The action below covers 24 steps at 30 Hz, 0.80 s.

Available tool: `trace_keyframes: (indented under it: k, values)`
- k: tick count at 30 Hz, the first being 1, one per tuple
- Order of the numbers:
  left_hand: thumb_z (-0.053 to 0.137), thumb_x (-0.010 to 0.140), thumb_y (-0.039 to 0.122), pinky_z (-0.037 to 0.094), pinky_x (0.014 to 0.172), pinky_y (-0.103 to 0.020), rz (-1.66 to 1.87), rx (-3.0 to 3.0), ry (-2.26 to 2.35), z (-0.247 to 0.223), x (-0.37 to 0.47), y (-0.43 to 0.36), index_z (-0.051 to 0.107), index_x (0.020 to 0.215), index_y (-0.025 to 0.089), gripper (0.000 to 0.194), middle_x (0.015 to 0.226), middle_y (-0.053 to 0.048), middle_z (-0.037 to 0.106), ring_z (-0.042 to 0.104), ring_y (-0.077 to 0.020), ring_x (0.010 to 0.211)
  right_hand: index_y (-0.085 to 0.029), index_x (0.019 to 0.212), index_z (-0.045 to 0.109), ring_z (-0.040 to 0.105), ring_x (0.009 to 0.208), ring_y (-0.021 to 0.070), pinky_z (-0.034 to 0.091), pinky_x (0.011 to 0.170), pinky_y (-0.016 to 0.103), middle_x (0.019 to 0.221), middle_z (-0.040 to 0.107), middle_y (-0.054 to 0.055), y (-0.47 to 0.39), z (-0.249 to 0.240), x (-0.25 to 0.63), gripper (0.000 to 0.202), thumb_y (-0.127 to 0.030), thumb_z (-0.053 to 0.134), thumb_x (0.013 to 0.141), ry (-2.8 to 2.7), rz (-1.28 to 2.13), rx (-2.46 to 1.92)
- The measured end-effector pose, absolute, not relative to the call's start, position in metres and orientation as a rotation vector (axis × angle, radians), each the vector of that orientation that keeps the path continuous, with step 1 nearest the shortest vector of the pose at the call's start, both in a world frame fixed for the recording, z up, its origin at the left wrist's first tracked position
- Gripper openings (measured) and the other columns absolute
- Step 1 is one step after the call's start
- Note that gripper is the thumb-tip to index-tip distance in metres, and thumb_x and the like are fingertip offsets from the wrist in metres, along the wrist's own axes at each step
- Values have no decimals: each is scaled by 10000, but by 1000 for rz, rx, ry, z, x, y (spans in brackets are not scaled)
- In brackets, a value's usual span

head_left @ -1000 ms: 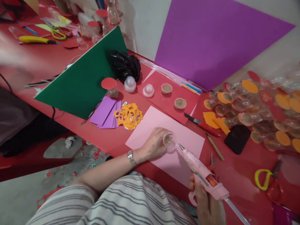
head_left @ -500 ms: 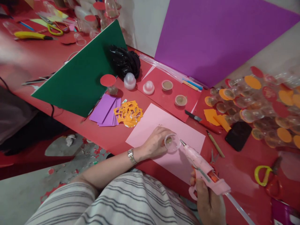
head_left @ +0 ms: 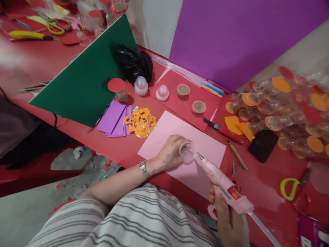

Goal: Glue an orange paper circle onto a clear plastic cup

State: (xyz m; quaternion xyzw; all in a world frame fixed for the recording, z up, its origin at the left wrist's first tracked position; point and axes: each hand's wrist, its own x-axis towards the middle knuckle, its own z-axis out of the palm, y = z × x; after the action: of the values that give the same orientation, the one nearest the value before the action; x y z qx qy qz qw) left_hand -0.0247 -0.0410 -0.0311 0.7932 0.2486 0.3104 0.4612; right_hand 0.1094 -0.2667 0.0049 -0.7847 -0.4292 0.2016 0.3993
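Note:
My left hand (head_left: 172, 153) is closed around a clear plastic cup (head_left: 189, 153), tipped so that its round rim faces right. Something brownish shows through the cup near my fingers. My right hand (head_left: 227, 214) grips a pink hot glue gun (head_left: 221, 183), with a glue stick (head_left: 264, 228) jutting from its back end. The metal nozzle of the gun is at the right edge of the cup's rim; whether it touches I cannot tell. Beneath both lies a sheet of pink paper (head_left: 164, 132).
Beyond the paper are two small filled cups (head_left: 183, 90), purple cards (head_left: 111, 118) and orange paper scraps (head_left: 141, 122). A utility knife (head_left: 223, 130), phone (head_left: 262, 145) and yellow-handled scissors (head_left: 290, 188) lie right. Many clear cups (head_left: 272, 121) are stacked behind. A green board (head_left: 87, 75) stands left.
The view has shifted slightly. My left hand still holds the cup and my right the glue gun, its nozzle staying by the rim.

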Motion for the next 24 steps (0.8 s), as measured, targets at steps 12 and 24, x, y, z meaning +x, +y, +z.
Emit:
trace_keyframes:
  k: [12,24]
  values:
    - [640,797,91,471,1053,-475,684,1965,637,-31,-26,-40,533,1268,201,495,1142,-98,696,634,-258,1086,-175,860,704,699,536,175,580,467,217,737,765,114,-239,28,104,426,-582,593,923,-1058,447,-1975]
    - [739,751,192,546,838,-379,742,1830,817,-42,-18,-48,489,1098,187,427,1072,-89,647,627,-232,971,-168,900,735,754,653,211,603,522,230,810,783,132,-253,15,114,412,-560,611,919,-1018,640,-1955]
